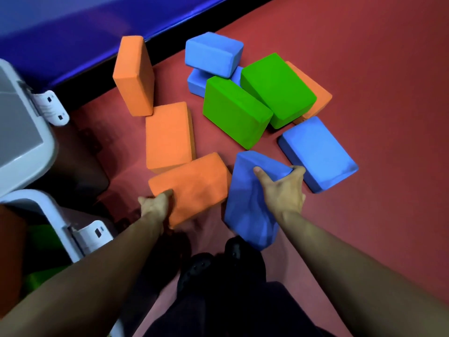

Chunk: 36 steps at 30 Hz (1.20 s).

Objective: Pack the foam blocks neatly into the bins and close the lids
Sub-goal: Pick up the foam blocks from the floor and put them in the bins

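Observation:
Foam blocks lie scattered on the red floor. My left hand [156,203] grips the near edge of an orange block [194,186]. My right hand [283,188] holds a blue block [245,207], tilted and lifted off the floor. Beyond them an orange block [168,136] lies flat and another orange block [133,74] stands upright. Two green blocks [234,111] [277,90] lean together, over an orange block [315,93]. A blue block [318,153] lies at the right, and stacked blue blocks [213,53] sit further back. At the left are two grey bins [26,142] [52,210]; green foam [46,237] shows inside the nearer one.
A dark blue padded mat [73,32] runs along the far left edge of the floor. White latches [52,107] [93,233] stick out from the bins. My dark shoes [211,261] and trousers are at the bottom centre. Red floor [376,69] stretches to the right.

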Each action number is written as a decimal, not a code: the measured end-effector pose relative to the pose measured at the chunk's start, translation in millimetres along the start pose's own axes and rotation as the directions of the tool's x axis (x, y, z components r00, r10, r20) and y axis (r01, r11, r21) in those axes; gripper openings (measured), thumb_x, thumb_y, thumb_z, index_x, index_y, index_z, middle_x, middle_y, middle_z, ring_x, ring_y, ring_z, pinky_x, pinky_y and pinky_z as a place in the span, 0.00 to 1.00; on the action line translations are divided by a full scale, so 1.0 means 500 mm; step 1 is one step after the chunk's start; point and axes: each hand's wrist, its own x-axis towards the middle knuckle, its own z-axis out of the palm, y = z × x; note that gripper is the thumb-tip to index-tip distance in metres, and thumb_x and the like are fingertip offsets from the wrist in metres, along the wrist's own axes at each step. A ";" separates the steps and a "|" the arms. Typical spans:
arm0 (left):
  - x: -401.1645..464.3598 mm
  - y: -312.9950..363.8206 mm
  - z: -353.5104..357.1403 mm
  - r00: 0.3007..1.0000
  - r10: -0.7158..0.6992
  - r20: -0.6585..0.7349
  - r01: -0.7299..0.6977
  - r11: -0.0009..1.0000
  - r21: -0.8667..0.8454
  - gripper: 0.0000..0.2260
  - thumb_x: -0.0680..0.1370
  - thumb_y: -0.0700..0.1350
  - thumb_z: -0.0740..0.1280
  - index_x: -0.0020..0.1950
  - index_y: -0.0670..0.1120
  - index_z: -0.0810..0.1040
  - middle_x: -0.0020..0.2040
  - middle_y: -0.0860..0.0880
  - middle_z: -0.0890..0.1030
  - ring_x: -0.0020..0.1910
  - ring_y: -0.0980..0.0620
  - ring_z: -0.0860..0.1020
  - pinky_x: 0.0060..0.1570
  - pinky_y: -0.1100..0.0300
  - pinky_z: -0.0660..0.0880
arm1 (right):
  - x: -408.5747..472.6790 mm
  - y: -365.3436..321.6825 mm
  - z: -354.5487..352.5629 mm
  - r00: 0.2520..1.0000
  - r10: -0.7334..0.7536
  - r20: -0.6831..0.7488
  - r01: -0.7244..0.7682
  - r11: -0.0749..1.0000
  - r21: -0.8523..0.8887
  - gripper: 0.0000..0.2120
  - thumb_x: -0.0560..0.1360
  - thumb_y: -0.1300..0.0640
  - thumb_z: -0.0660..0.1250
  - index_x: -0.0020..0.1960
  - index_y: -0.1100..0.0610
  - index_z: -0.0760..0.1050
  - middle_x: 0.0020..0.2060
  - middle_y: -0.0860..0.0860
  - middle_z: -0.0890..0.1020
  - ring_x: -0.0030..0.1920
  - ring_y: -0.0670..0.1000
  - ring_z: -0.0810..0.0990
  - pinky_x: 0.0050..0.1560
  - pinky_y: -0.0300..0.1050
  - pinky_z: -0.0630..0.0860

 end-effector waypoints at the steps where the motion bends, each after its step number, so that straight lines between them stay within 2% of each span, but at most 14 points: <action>1: -0.023 0.013 -0.012 0.998 0.055 0.019 -0.055 0.998 0.009 0.37 0.69 0.60 0.78 0.69 0.46 0.64 0.62 0.39 0.78 0.57 0.34 0.81 0.57 0.39 0.80 | -0.005 -0.003 -0.015 1.000 0.016 0.021 -0.016 1.000 -0.007 0.39 0.67 0.32 0.73 0.63 0.56 0.63 0.61 0.52 0.76 0.64 0.58 0.75 0.67 0.61 0.67; 3: -0.087 0.050 -0.036 0.986 0.161 0.035 -0.163 0.986 0.037 0.37 0.67 0.59 0.80 0.65 0.47 0.65 0.59 0.43 0.79 0.57 0.37 0.81 0.58 0.42 0.80 | -0.018 -0.015 -0.046 0.997 0.014 0.072 -0.012 1.000 -0.029 0.36 0.67 0.34 0.75 0.58 0.56 0.62 0.60 0.56 0.76 0.63 0.61 0.76 0.63 0.60 0.72; 5: -0.157 0.092 -0.059 0.965 0.261 0.027 -0.262 0.961 0.085 0.40 0.66 0.58 0.82 0.67 0.44 0.65 0.62 0.42 0.77 0.60 0.38 0.80 0.62 0.45 0.77 | -0.045 -0.043 -0.084 0.994 -0.025 0.111 0.032 0.998 -0.060 0.35 0.66 0.36 0.77 0.57 0.56 0.64 0.59 0.58 0.77 0.62 0.62 0.77 0.60 0.57 0.75; 8: -0.282 0.156 -0.110 0.910 0.411 0.051 -0.414 0.899 0.142 0.50 0.61 0.67 0.80 0.72 0.41 0.66 0.67 0.41 0.77 0.64 0.40 0.78 0.64 0.45 0.76 | -0.097 -0.104 -0.158 0.986 -0.124 0.112 0.134 0.987 -0.088 0.43 0.67 0.39 0.77 0.71 0.61 0.66 0.65 0.61 0.74 0.66 0.63 0.74 0.65 0.55 0.71; 10: -0.364 0.192 -0.154 0.874 0.485 0.042 -0.485 0.860 0.161 0.52 0.56 0.73 0.75 0.71 0.44 0.72 0.65 0.43 0.79 0.62 0.41 0.79 0.62 0.45 0.77 | -0.132 -0.150 -0.219 0.981 -0.144 0.127 0.156 0.983 -0.091 0.45 0.68 0.38 0.76 0.74 0.63 0.65 0.68 0.62 0.72 0.68 0.63 0.72 0.67 0.55 0.70; 14: -0.508 0.241 -0.231 0.848 0.522 -0.092 -0.526 0.849 -0.036 0.49 0.51 0.73 0.74 0.65 0.47 0.76 0.61 0.46 0.81 0.60 0.42 0.80 0.61 0.46 0.78 | -0.185 -0.225 -0.334 0.991 -0.033 0.127 0.034 0.999 -0.001 0.49 0.68 0.35 0.75 0.73 0.68 0.65 0.70 0.66 0.71 0.69 0.64 0.72 0.68 0.56 0.71; 17: -0.612 0.230 -0.254 0.799 0.590 -0.118 -0.599 0.798 -0.065 0.46 0.55 0.72 0.76 0.67 0.49 0.73 0.61 0.47 0.81 0.60 0.42 0.80 0.61 0.45 0.77 | -0.228 -0.259 -0.399 0.996 -0.057 0.071 0.049 0.991 0.121 0.49 0.66 0.38 0.78 0.72 0.68 0.63 0.69 0.65 0.71 0.69 0.65 0.72 0.67 0.57 0.71; 20: -0.662 0.201 -0.250 0.726 0.667 -0.167 -0.671 0.740 0.040 0.42 0.61 0.71 0.76 0.68 0.52 0.71 0.62 0.48 0.81 0.62 0.43 0.80 0.60 0.46 0.76 | -0.271 -0.256 -0.422 0.992 -0.121 -0.034 0.124 0.989 0.083 0.43 0.67 0.42 0.80 0.70 0.64 0.65 0.67 0.64 0.72 0.67 0.66 0.73 0.65 0.59 0.72; 25: -0.631 0.234 -0.203 0.699 0.682 -0.216 -0.675 0.729 0.116 0.41 0.63 0.69 0.77 0.71 0.54 0.72 0.64 0.50 0.81 0.63 0.45 0.79 0.60 0.49 0.74 | -0.227 -0.214 -0.359 0.983 -0.130 -0.126 0.145 0.981 0.126 0.38 0.65 0.42 0.80 0.64 0.61 0.68 0.59 0.59 0.76 0.59 0.64 0.78 0.57 0.62 0.76; 29: -0.563 0.272 -0.178 0.759 0.609 -0.231 -0.596 0.792 0.133 0.42 0.61 0.72 0.76 0.70 0.57 0.73 0.62 0.53 0.82 0.61 0.48 0.80 0.61 0.47 0.77 | -0.170 -0.254 -0.300 0.974 -0.140 -0.180 0.165 0.977 0.134 0.36 0.64 0.42 0.80 0.62 0.56 0.68 0.56 0.55 0.77 0.57 0.61 0.78 0.53 0.59 0.78; 31: -0.546 0.291 -0.187 0.797 0.544 -0.260 -0.538 0.837 0.103 0.40 0.61 0.72 0.76 0.69 0.58 0.73 0.61 0.55 0.82 0.61 0.49 0.80 0.61 0.48 0.77 | -0.168 -0.294 -0.274 0.982 -0.126 -0.140 0.148 0.976 0.161 0.36 0.64 0.42 0.80 0.62 0.55 0.68 0.55 0.54 0.78 0.58 0.60 0.78 0.54 0.58 0.78; 36: -0.557 0.351 -0.263 0.817 0.471 -0.333 -0.486 0.873 0.045 0.39 0.63 0.69 0.78 0.69 0.57 0.73 0.63 0.55 0.81 0.62 0.51 0.79 0.63 0.49 0.76 | -0.208 -0.432 -0.277 0.983 -0.184 -0.015 0.184 0.977 0.103 0.33 0.63 0.41 0.80 0.61 0.50 0.70 0.53 0.47 0.77 0.56 0.53 0.78 0.54 0.53 0.77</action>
